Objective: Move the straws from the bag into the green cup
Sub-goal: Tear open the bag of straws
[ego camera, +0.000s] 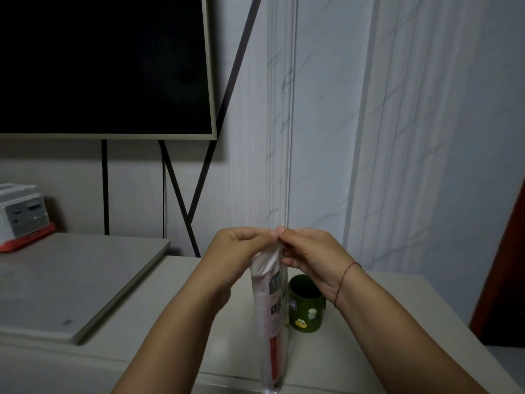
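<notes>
Item 1. Bag [270, 297]: long, narrow, clear plastic with dark printed lettering. It is held upright over the front middle of the counter [383, 322]. Its lower end reaches the counter's front edge; whether it rests there cannot be told. Its top is gathered and crumpled.

Item 2. Straws [262, 308]: a pale bundle packed inside the bag and standing on end. A red length shows in the lower part of the bag. None is outside the bag.

Item 3. Left hand [241, 248]: fingers curled, thumb and fingertips pinching the left side of the bag's top.

Item 4. Right hand [309, 251]: fingers curled, pinching the right side of the bag's top. It meets the left hand at the fingertips. A thin red cord [343, 282] circles the wrist.

Item 5. Green cup [308, 311]: dark green and upright, mouth open, with small cartoon stickers on its wall. It stands on the counter just behind and to the right of the bag. Its rim is partly covered by the right wrist.

Item 6. Flat pale slab [71, 280]: lies on the counter's left side.

Item 7. White box with red base [22, 214]: sits at the far left edge, on the slab.

Item 8. Dark screen [99, 64]: light frame, on the wall above the slab.
</notes>
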Motion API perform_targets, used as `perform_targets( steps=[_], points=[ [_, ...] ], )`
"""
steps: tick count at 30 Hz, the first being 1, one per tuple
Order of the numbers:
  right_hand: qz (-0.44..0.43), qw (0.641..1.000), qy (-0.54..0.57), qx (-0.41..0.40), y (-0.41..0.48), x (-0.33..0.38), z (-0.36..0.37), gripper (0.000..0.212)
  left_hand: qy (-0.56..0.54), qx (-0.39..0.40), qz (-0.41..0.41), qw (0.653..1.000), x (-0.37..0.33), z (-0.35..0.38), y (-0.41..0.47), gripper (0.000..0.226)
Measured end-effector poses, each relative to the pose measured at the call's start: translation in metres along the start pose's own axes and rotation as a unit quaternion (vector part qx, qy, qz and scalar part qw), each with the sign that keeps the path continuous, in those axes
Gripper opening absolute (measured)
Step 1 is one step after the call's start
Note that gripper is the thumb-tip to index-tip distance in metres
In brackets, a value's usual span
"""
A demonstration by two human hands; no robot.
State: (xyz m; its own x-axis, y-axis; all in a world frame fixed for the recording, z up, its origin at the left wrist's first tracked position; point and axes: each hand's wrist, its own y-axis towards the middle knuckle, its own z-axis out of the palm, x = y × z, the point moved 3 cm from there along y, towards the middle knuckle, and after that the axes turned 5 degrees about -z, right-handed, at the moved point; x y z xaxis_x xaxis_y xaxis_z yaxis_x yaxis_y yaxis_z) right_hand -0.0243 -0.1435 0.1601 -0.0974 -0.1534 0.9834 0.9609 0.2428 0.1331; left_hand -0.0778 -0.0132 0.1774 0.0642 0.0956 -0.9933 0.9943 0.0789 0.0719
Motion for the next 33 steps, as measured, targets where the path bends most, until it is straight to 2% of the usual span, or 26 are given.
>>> perform_targets(
  steps=[4, 11, 15, 22, 27, 33],
  points=[
    [-0.001, 1.000, -0.002, 0.010, -0.002, 0.000, 0.001, 0.018, -0.017, -0.001, -0.026, 1.000, 0.003, -0.003, 0.003, 0.022],
    [0.014, 1.000, 0.001, 0.005, -0.002, 0.002, 0.001, 0.026, -0.024, -0.011, -0.049, 0.998, 0.005, -0.002, 0.004, 0.021],
    [0.016, 1.000, -0.001, 0.005, -0.003, 0.006, 0.001, 0.021, -0.015, -0.020, -0.052, 0.998, 0.001, -0.002, 0.002, 0.017],
    [0.025, 0.998, -0.059, -0.007, -0.006, 0.008, 0.004, 0.006, 0.099, -0.101, -0.013, 0.990, -0.011, 0.003, -0.001, 0.010],
    [0.015, 0.989, -0.148, -0.021, -0.009, 0.015, 0.004, 0.016, 0.182, -0.103, 0.002, 0.978, -0.022, 0.006, 0.002, 0.017],
    [-0.043, 0.991, -0.123, -0.028, -0.010, 0.011, 0.004, 0.030, 0.130, -0.102, -0.045, 0.985, -0.016, 0.009, 0.001, 0.017]
  ],
)
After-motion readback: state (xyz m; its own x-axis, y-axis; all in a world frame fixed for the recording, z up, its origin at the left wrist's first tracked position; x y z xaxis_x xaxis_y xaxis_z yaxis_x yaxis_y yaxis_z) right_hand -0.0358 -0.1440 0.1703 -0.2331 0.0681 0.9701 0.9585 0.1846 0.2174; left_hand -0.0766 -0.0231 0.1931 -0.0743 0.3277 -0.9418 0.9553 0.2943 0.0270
